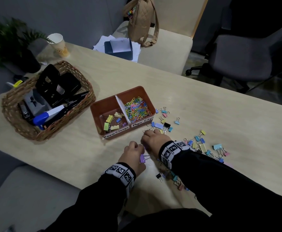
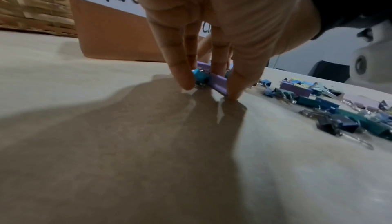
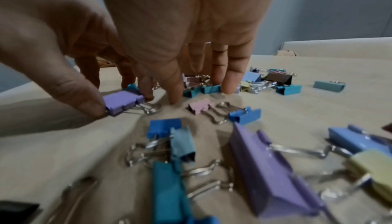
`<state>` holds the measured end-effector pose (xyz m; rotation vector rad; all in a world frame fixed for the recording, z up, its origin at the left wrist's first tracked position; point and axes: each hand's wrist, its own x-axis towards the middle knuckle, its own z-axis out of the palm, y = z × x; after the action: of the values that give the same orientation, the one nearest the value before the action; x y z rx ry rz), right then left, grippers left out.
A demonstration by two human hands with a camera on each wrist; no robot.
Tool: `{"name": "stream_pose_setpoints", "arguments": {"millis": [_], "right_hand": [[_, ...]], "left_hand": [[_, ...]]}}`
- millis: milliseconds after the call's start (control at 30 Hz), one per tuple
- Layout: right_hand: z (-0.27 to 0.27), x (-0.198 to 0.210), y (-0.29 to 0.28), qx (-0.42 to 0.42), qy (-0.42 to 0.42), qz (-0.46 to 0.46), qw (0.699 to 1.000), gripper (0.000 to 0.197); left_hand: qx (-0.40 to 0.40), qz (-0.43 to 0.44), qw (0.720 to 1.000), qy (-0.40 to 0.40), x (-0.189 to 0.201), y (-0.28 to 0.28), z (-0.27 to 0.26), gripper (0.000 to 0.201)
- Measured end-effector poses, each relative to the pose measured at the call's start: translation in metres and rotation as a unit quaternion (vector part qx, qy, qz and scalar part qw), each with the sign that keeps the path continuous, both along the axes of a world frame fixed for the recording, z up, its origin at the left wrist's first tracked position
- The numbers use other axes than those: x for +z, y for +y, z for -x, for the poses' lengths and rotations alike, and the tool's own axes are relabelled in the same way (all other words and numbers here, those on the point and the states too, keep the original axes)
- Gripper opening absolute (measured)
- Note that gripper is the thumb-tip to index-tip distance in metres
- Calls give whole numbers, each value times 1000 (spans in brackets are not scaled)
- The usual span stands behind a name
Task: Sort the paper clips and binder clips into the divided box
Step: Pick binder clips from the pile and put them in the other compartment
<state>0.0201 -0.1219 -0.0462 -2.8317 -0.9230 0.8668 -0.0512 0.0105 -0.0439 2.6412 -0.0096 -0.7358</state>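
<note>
The brown divided box (image 1: 151,104) stands mid-table, with binder clips (image 1: 113,122) in its left half and coloured paper clips (image 1: 137,109) in its right half. Loose binder clips (image 1: 202,146) lie scattered right of the box and under my right forearm. My left hand (image 1: 137,148) is just in front of the box and pinches a purple binder clip (image 2: 218,83) (image 3: 122,101) down at the tabletop, with a teal clip (image 2: 199,75) against its fingers. Beside it, my right hand (image 1: 151,137) (image 3: 201,92) reaches down with straight fingers, its tips touching the table among teal clips (image 3: 208,89).
A wicker basket (image 1: 19,124) of staplers and a hole punch stands left of the box. At the back are a paper cup (image 1: 59,46), a plant, a blue paper holder (image 1: 118,51) and a tan bag. An office chair (image 1: 247,52) stands at the far right.
</note>
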Motion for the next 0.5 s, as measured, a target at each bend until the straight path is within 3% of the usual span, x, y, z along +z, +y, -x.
{"name": "stream_pose_setpoints", "arguments": {"millis": [133,300,500], "right_hand": [[5,3,-2,-5,1,-13,1000,31],[21,-5,-2,-33,12,-63,997,45],[26,-11,-3,-64,18,-76,995,43]], "left_hand": [[0,7,1000,6,-1,-1,-3,33],[32,43,998,12,-1,1,-9,30],[157,130,979,-25,4,8,-7,28]]}}
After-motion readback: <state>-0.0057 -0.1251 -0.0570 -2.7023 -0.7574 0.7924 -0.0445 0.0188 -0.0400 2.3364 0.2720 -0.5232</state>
